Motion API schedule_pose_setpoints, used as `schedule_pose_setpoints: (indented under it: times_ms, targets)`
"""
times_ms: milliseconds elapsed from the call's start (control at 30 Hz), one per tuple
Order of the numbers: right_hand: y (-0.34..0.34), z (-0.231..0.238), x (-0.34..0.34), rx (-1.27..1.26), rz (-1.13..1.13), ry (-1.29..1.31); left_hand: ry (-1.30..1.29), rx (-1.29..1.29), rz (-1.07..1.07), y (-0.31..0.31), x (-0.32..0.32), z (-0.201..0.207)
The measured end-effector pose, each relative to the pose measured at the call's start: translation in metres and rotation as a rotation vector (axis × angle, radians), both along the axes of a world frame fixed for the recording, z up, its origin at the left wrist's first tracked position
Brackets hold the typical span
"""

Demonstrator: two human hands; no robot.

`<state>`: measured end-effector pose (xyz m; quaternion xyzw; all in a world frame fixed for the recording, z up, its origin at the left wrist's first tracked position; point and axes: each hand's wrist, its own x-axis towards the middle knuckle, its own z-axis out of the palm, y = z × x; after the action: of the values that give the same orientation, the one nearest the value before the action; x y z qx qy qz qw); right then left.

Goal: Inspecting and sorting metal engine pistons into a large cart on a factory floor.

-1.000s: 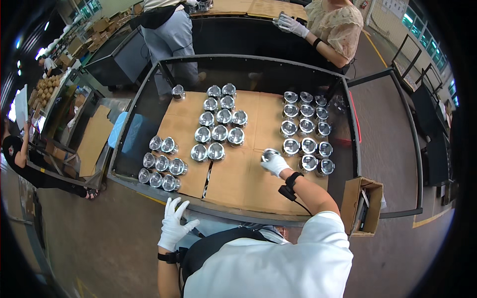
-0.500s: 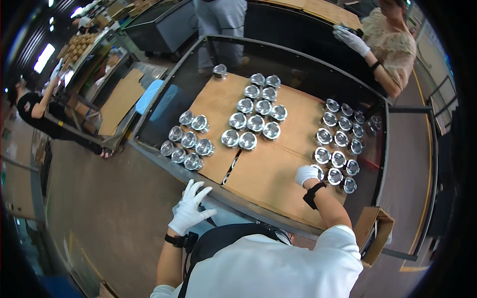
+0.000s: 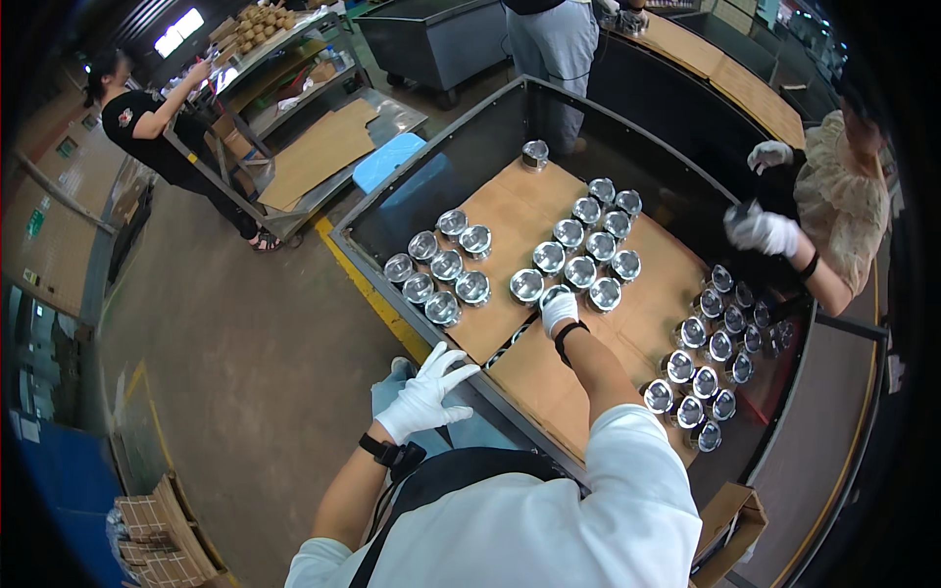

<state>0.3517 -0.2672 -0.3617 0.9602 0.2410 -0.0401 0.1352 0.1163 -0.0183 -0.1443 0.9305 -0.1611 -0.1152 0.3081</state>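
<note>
My right hand, in a white glove, reaches into the cart with its fingers curled on a shiny metal piston at the near end of the middle group. The fingers partly cover that piston. Beside the cart's near rim, my left hand is gloved too, fingers spread and holding nothing; its fingertips come close to the rim. More pistons stand upright in a left group, a middle group and a right group. One lone piston stands at the far corner.
Brown cardboard sheets line the dark metal cart. Across its right side a co-worker in white gloves holds a dark object. Another person stands behind the cart, and a third at left by a shelf rack. An open cardboard box sits at lower right.
My right hand has moved left from the right group of pistons to the near end of the middle group. My view has swung left. The left hand stays spread near the rim.
</note>
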Motion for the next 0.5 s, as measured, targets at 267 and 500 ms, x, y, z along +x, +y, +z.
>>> schedule_pose_setpoints:
  times_ms: [267,500]
  targets:
    - [-0.02,0.064,-0.057,0.303,-0.29,0.567,-0.037,-0.017,-0.042,0.008,-0.001,-0.014]
    - [0.0,0.155,-0.08,2.146,-0.86,1.316,-0.085,-0.049,-0.072,0.014,0.004,-0.009]
